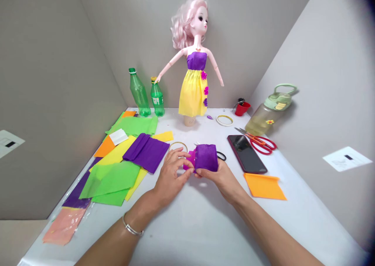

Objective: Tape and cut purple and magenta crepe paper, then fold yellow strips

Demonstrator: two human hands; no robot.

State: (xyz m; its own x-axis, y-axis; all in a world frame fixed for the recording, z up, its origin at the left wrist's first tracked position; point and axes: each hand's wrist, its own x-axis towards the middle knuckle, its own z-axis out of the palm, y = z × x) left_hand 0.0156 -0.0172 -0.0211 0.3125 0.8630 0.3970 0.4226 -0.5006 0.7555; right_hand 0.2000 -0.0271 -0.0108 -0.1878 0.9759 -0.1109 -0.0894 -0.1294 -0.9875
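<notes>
A small folded piece of purple fabric [206, 157] is held up just above the table between my two hands. My right hand [221, 178] grips its lower edge, thumb in front and fingers behind. At the lower left corner, my left hand [177, 170] pinches with thumb and index finger, the other fingers loosely spread. A magenta piece [189, 159] shows just behind the purple fabric's left side. Black-handled scissors [222, 155] lie mostly hidden behind the fabric. A doll [197, 63] with pink hair stands at the back in a purple top and yellow skirt with flowers.
Coloured sheets [111, 180] are piled at the left, near green bottles [140, 94]. On the right are a phone [247, 153], red scissors [263, 144], an orange piece [265, 186] and a water bottle [265, 113]. Tape rolls [224, 124] and a red bucket [242, 109] stand farther back.
</notes>
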